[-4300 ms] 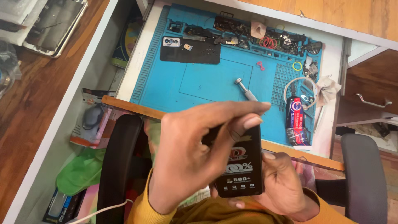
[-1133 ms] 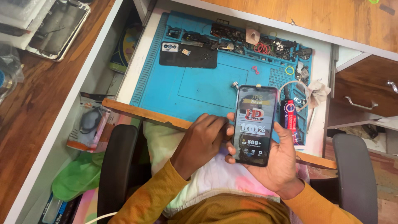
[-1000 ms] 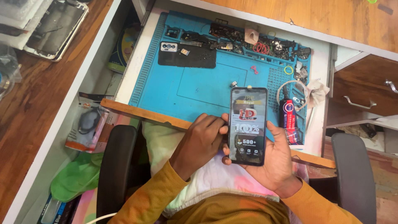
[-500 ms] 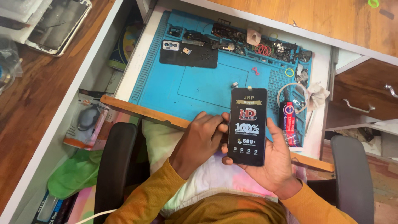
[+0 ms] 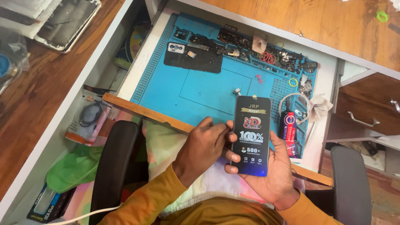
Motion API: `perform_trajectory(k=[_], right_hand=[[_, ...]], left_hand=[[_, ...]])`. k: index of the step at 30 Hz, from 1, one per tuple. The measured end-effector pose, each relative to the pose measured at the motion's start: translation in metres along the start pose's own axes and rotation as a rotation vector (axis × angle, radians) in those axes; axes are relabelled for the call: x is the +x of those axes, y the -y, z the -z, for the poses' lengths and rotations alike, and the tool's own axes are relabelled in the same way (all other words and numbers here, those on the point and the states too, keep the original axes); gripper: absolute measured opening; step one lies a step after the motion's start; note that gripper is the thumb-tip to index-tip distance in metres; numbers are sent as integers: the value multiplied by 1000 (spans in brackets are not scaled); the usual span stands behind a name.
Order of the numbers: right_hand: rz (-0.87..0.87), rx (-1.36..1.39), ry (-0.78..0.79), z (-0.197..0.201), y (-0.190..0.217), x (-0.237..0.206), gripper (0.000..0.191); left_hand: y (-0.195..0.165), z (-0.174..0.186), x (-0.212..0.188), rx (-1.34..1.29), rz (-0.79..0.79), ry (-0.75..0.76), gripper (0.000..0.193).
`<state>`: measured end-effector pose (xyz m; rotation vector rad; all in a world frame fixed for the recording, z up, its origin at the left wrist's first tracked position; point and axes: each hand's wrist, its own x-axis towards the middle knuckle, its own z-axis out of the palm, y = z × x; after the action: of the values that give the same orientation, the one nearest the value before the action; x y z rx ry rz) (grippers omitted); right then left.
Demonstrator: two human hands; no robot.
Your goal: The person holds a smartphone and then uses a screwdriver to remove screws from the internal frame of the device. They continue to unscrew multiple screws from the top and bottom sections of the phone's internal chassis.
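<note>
the phone (image 5: pixel 251 136), dark w/ a printed protective film on its front, stands upright in the right hand (image 5: pixel 273 175), long axis pointing away from the body toward the blue mat (image 5: pixel 196 89). right hand is closed around it from below & behind, thumb on its left edge, fingers on the right edge. left hand (image 5: pixel 203 146) comes from the left, fingers curled, tips touching the left edge of the phone near the middle; probably it pinches the film, but the contact is too small to tell. so the left hand is the free one, just beside the phone. a red glue tube (image 5: pixel 289 131) lies on the worktop right of the phone, a small metal knob (image 5: pixel 237 91) above it.
</note>
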<state>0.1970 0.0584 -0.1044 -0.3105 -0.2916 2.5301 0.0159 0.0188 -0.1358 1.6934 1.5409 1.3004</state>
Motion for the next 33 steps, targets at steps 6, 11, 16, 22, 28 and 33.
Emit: perform_trajectory(k=[6,11,16,22,28,33], right_hand=[[-28,-47,-34,-4,-1,-1,76],[-44,-45,-59,-2,-1,1,78],[-29,-104,-45,-2,-2,3,82],[-108,-160,-125,5,11,13,82],[-104,-124,-39,9,22,17,78],[-94,-246,-122,6,24,20,78]], left_hand=[[-4,3,-4,9,64,51,21],[-4,-2,-8,50,134,36,22],[-1,0,-6,95,85,80,18],[13,18,-3,217,-240,133,22],[17,9,3,367,-322,6,10],[23,6,5,359,-343,48,19]])
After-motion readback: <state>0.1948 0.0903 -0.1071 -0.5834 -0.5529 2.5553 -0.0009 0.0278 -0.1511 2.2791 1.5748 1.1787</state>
